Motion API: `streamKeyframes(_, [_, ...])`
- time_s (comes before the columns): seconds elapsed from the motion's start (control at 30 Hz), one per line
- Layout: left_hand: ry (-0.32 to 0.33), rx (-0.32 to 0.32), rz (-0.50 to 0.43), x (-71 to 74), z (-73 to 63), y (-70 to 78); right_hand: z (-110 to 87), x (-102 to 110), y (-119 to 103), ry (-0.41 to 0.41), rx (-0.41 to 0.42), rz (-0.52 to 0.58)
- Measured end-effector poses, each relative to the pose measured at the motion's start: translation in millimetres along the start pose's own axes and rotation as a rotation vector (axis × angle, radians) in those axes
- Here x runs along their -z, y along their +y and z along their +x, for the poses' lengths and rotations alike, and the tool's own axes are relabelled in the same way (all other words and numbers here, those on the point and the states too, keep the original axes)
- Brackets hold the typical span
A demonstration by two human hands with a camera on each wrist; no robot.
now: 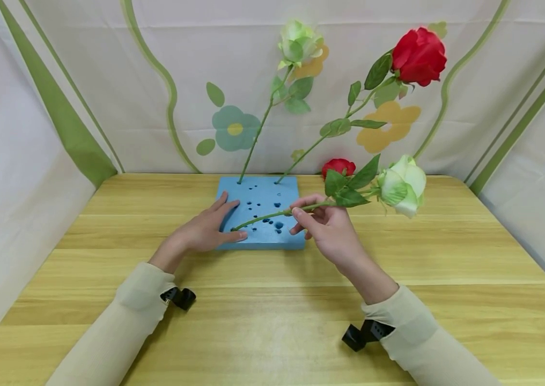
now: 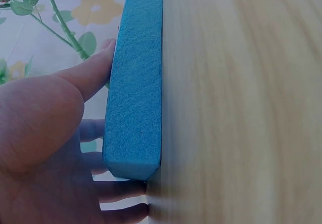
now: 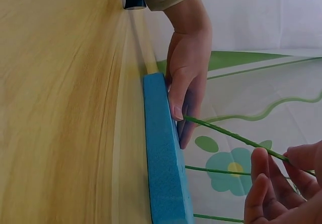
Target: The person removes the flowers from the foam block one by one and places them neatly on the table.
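Note:
A blue foam block [image 1: 259, 246] dotted with holes lies on the wooden table. My left hand [image 1: 201, 229] rests on its near left corner, thumb on top, straight fingers along the left side, as the left wrist view also shows. Between thumb and fingertips, my right hand [image 1: 332, 233] pinches the stem of a pale green-white rose [image 1: 402, 185], its bloom leaning right. The stem's lower end meets the block's top beside my left thumb; whether it sits in a hole I cannot tell. Another green-white rose [image 1: 297, 43] and a red rose [image 1: 419, 56] stand in holes along the far edge.
Behind the block, a second red rose [image 1: 338, 166] shows at the table's far edge, partly hidden by leaves. A patterned curtain [image 1: 185, 53] encloses the back and sides of the wooden table [image 1: 253, 321]. Each sleeve cuff carries a small black camera.

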State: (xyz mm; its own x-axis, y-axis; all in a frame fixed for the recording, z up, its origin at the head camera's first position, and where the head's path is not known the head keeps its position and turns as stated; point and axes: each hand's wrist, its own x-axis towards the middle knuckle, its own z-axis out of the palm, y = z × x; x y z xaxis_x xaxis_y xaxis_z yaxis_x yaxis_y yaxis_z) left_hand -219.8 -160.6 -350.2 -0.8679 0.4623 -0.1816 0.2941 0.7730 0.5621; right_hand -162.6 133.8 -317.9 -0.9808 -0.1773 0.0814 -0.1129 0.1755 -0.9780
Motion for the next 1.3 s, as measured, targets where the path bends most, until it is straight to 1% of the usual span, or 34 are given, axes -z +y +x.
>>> streamKeyframes(0.33, [0.000,0.002,0.007,-0.5,0.5,-0.2,2.5,2.5,4.6,0.022,-0.077,0.001])
streamKeyframes(0.5, [0.001,0.003,0.010,-0.5,0.8,-1.1,3.2,3.1,6.8,0.028,-0.091,0.005])
streamKeyframes(0.9, [-0.003,0.005,0.007,-0.3,0.8,-0.7,2.5,3.2,6.6,0.034,-0.086,0.007])
streamKeyframes(1.13, [-0.009,0.005,-0.004,1.3,0.3,1.7,1.9,4.7,3.0,0.064,-0.061,0.010])
streamKeyframes(1.3, [-0.017,0.014,-0.008,1.2,0.5,1.5,2.1,4.7,2.2,0.061,-0.063,0.008])
